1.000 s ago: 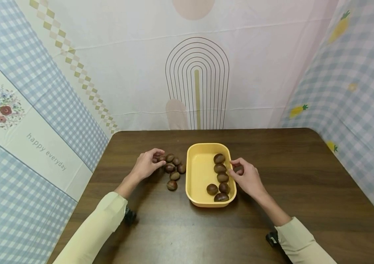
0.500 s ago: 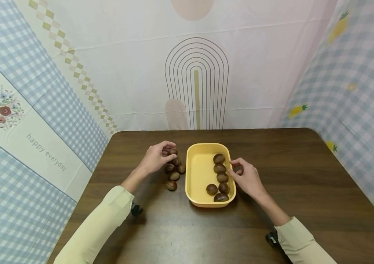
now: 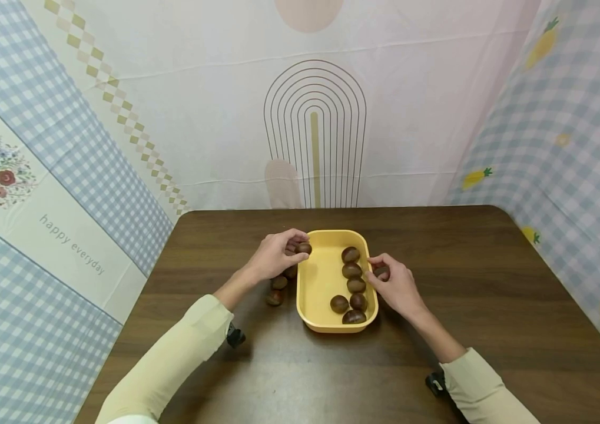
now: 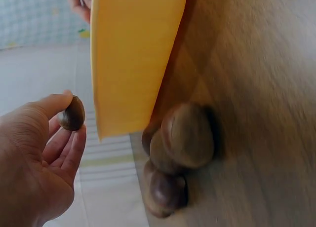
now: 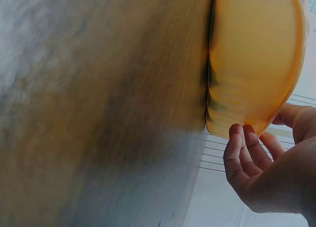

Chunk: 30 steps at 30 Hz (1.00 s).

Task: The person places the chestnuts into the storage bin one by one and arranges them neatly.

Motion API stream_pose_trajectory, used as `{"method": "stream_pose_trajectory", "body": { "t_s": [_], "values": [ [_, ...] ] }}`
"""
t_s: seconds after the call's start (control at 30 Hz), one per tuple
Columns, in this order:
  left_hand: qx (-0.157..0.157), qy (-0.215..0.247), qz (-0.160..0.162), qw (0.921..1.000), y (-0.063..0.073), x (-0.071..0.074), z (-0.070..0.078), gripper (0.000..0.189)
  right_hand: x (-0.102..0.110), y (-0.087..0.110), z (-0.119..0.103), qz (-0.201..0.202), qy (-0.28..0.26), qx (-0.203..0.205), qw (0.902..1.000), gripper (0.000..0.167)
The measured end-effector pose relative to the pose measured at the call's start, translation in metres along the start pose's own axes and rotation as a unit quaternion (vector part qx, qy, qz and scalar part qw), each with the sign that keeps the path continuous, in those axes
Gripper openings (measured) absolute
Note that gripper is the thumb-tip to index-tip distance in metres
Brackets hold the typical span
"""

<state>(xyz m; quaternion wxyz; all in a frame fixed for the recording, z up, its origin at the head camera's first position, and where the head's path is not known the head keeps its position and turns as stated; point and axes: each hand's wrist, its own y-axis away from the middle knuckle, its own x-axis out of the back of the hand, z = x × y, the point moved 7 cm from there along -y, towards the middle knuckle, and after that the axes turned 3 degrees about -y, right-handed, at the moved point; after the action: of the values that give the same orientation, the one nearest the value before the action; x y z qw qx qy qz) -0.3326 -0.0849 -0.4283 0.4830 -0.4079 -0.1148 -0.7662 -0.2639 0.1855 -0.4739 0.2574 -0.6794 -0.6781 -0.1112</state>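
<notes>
My left hand (image 3: 273, 254) pinches a brown chestnut (image 3: 304, 248) between thumb and fingertips, at the left rim of a yellow rectangular container (image 3: 331, 328). In the left wrist view the chestnut (image 4: 73, 114) appears level with the container's rim, the palm turned toward the camera. My right hand (image 3: 397, 287) grips the container's right rim, with its thumb over the edge and fingers against the outer wall, as the right wrist view shows. Inside the container, several chestnuts (image 3: 351, 271) line the right side, and one (image 3: 339, 304) sits just left of that row.
Loose chestnuts (image 3: 279, 282) lie on the table left of the container, partly hidden by my left hand; they show closer in the left wrist view as a cluster (image 4: 190, 135). The dark wooden table (image 3: 300, 377) ends at a patterned cloth backdrop (image 3: 411, 118).
My left hand has picked a chestnut from the loose cluster and carried it rightward to the container's left rim. The right hand and the container have stayed in place.
</notes>
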Motion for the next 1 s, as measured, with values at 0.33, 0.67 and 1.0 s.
{"method": "stream_pose_trajectory", "body": {
  "t_s": [0.33, 0.67, 1.0],
  "values": [
    [-0.023, -0.029, -0.038, 0.9986, -0.008, -0.032, 0.015, 0.039, -0.001, 0.000, 0.001, -0.005, 0.001, -0.007, 1.0000, 0.030],
    [-0.046, -0.090, -0.079, 0.9917, -0.011, -0.064, 0.027, 0.037, -0.001, -0.001, 0.001, -0.013, -0.005, -0.019, 0.9997, 0.030],
    [-0.049, -0.180, -0.105, 0.9767, -0.010, -0.082, 0.035, 0.035, 0.000, 0.000, -0.001, -0.004, -0.001, -0.007, 1.0000, 0.029]
  ]
}}
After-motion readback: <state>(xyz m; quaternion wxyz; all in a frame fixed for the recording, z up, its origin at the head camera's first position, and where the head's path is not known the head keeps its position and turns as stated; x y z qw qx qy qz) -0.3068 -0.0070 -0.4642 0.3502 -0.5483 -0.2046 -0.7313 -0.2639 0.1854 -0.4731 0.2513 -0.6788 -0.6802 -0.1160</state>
